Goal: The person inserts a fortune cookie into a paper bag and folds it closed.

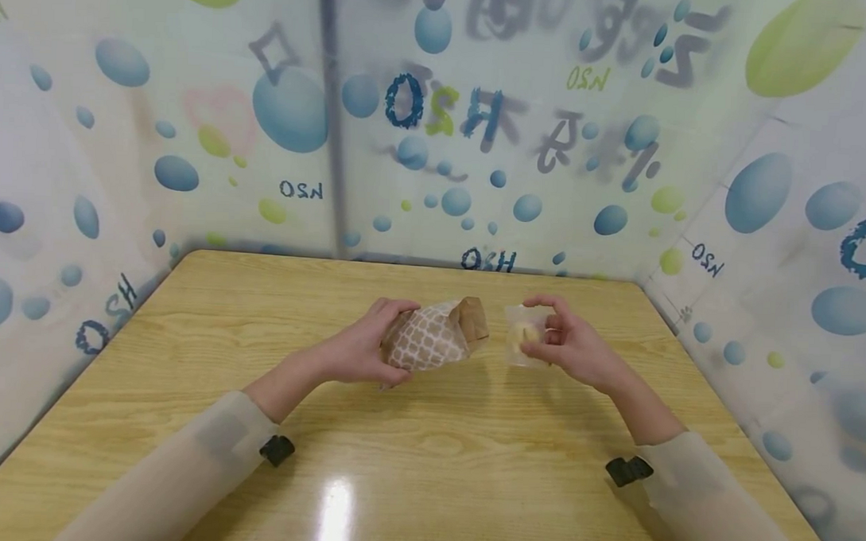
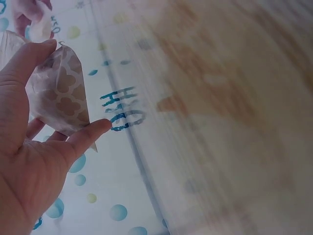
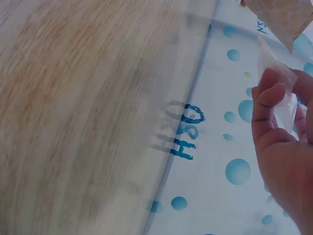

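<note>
A brown paper bag with a white lattice pattern (image 1: 427,335) is gripped around its left end by my left hand (image 1: 362,344), above the table. Its folded brown end points right, toward the other hand. In the left wrist view the bag (image 2: 66,93) lies between the thumb and fingers of my left hand (image 2: 44,152). My right hand (image 1: 577,343) pinches a small clear packet (image 1: 522,331) with something pale yellow inside. The right wrist view shows the packet (image 3: 283,110) between the thumb and fingers of my right hand (image 3: 281,142). Bag and packet are apart.
The wooden table (image 1: 441,462) runs under both hands. A patterned sheet wall (image 1: 436,183) with blue and green ovals rises behind the table's far edge, and similar walls stand at left and right. Dark clips are on both sleeves.
</note>
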The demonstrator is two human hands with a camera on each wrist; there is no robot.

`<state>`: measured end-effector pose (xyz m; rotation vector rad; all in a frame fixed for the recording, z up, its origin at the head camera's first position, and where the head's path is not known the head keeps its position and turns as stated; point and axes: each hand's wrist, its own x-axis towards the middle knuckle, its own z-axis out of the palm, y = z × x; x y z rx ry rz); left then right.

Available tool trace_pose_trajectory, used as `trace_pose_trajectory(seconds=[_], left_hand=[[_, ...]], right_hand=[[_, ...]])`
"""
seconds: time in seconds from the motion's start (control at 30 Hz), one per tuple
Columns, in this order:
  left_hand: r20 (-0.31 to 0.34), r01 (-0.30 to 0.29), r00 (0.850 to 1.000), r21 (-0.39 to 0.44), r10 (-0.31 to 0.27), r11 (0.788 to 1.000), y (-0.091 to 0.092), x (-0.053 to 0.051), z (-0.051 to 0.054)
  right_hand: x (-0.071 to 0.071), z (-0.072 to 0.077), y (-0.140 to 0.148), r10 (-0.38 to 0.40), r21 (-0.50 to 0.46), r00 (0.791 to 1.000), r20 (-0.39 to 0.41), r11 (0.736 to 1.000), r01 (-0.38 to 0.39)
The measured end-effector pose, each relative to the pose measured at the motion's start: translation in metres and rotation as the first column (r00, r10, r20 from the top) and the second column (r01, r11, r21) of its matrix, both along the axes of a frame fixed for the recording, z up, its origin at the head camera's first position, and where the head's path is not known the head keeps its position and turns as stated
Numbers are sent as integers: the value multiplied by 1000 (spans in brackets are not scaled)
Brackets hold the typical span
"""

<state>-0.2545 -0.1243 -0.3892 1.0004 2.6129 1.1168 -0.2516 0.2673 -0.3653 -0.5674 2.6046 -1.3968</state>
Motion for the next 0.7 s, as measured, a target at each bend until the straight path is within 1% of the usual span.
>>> trace_pose_trajectory(seconds=[0.17, 0.3, 0.5, 0.57, 0.7], left_hand=[[1, 1, 1000, 1, -1, 1000, 0, 0, 1], [1, -1, 1000, -4, 1, 1000, 1, 0, 1], [-1, -5, 1000, -2, 5, 1000, 1, 0, 0], [4, -7, 1000, 0, 7, 1000, 1, 1, 1], [7, -9, 1000, -2, 9, 1000, 1, 1, 1]], right_hand=[[4, 4, -1, -14, 8, 1000, 18, 1000, 14], [7, 10, -3, 6, -13, 999, 46, 1000, -6], [13, 23, -8, 10, -60, 999, 34, 998, -8], [15, 28, -11, 0, -58, 1000, 25, 998, 2], [18, 37, -18, 8, -36, 1000, 9, 999, -8]])
